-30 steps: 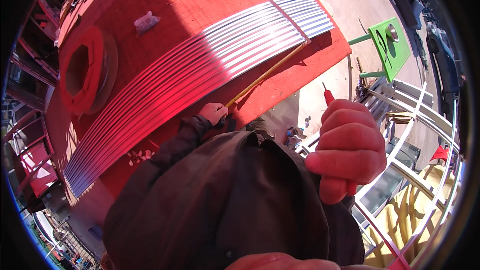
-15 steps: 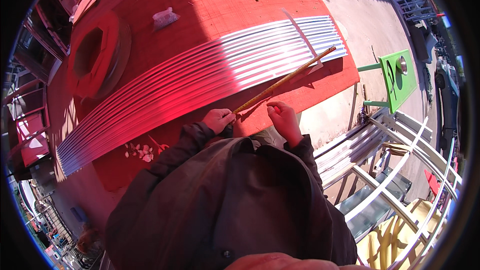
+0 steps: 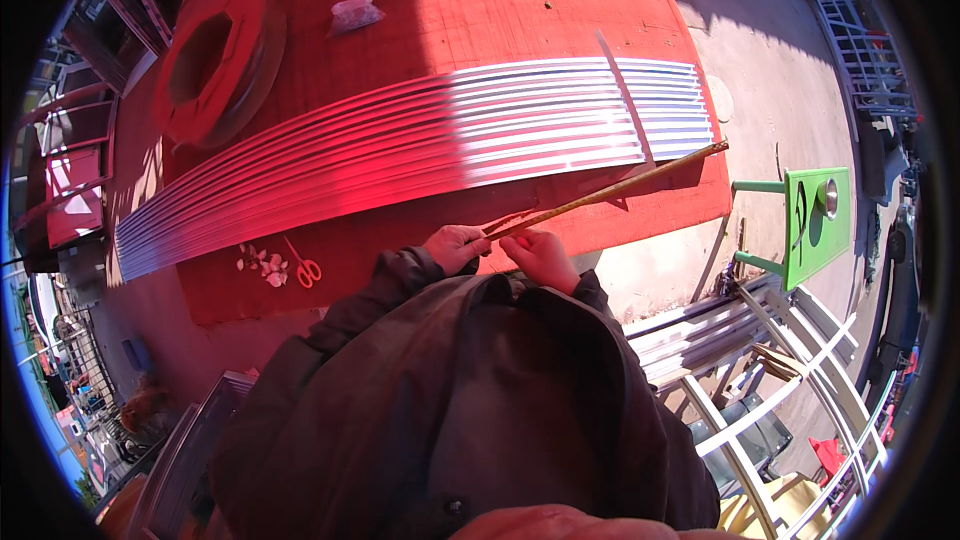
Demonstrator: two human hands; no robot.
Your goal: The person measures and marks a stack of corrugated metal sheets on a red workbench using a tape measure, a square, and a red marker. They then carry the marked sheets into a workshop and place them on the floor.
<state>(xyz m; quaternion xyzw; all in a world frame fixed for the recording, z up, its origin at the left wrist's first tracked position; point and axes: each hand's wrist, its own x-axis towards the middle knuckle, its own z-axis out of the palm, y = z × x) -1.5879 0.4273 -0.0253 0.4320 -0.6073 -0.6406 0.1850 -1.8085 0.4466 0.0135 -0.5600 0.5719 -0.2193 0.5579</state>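
Here, the left hand grips the near end of a yellow tape measure; the right hand curls beside it, hold unclear. Slanting far right beside metal strips, the tape measure could buckle if twisted.

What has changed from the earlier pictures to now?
The right hand moved left, beside the left hand; its red tool no longer shows. The tape now reaches farther right, beyond the crosspiece. The left hand still holds the tape; the metal strips stay on the table.
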